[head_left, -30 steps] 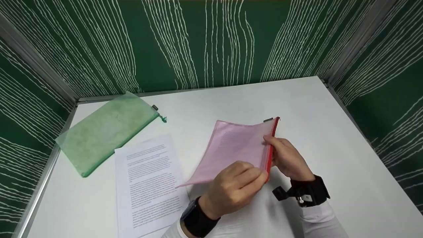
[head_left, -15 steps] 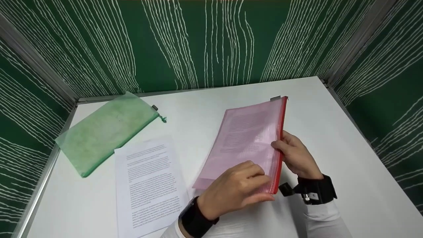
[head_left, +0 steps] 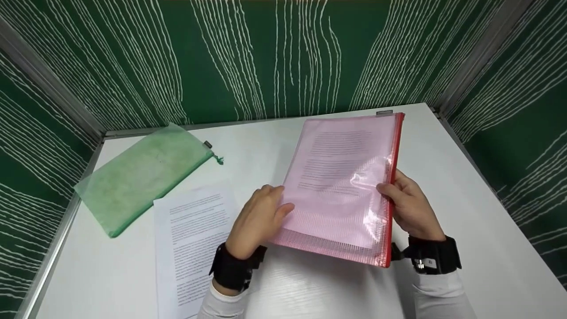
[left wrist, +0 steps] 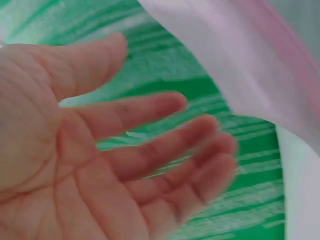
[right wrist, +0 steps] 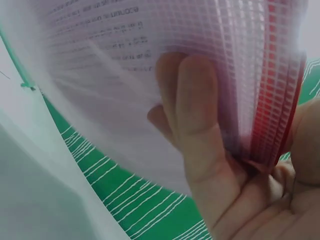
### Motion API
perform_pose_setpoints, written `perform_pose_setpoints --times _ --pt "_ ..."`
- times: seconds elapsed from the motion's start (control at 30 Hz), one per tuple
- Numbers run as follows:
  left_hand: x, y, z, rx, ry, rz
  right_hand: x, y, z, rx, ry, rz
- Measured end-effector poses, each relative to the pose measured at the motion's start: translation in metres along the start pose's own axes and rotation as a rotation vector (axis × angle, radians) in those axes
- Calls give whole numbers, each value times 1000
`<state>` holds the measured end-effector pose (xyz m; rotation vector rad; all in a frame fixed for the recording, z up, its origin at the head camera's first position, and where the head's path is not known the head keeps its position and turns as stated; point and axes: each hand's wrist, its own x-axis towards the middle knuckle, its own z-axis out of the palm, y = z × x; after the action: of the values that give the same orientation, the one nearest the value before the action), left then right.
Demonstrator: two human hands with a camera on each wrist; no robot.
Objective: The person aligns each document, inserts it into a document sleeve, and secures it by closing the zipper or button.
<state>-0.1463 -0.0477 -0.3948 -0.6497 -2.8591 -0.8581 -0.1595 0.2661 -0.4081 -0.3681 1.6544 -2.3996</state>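
A pink mesh zipper pouch [head_left: 336,177] with printed paper inside is held up above the table, its red zipper edge [head_left: 394,186] on the right. My right hand [head_left: 409,204] grips that zipper edge, thumb in front and fingers behind, as the right wrist view [right wrist: 215,140] also shows. Beside the pouch's left edge is my left hand [head_left: 259,217], its fingers spread. In the left wrist view the palm of the left hand [left wrist: 100,145] faces the camera with nothing in it, and the pouch [left wrist: 215,45] is apart from the fingertips.
On the white table [head_left: 310,292], a green mesh zipper pouch [head_left: 146,173] lies at the back left. Printed sheets of paper [head_left: 199,252] lie in front of it, partly behind the left wrist. Green panels with white lines [head_left: 292,57] stand around the table.
The pouch has risen and turned its face more toward the head camera, the right hand moving right with it. My left hand has left the zipper's lower end and moved left.
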Motion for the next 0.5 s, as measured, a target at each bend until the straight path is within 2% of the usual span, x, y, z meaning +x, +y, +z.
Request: perform_pose_setpoints --times 0.07,0.13,0.23,0.37,0.5 --pt "2 -11 -3 -63 -86 -64 -1 -2 0 29 -18 -17" --pt "5 -23 -4 -155 -162 -94 -2 -4 0 52 -34 -31" --pt "9 -35 -4 -352 -240 -126 -4 -5 0 49 -35 -39" --pt "12 -42 -2 -608 -264 -171 -6 -7 -1 18 -10 -39" --pt "14 -40 0 -734 -213 -218 -5 -7 -3 0 16 -30"
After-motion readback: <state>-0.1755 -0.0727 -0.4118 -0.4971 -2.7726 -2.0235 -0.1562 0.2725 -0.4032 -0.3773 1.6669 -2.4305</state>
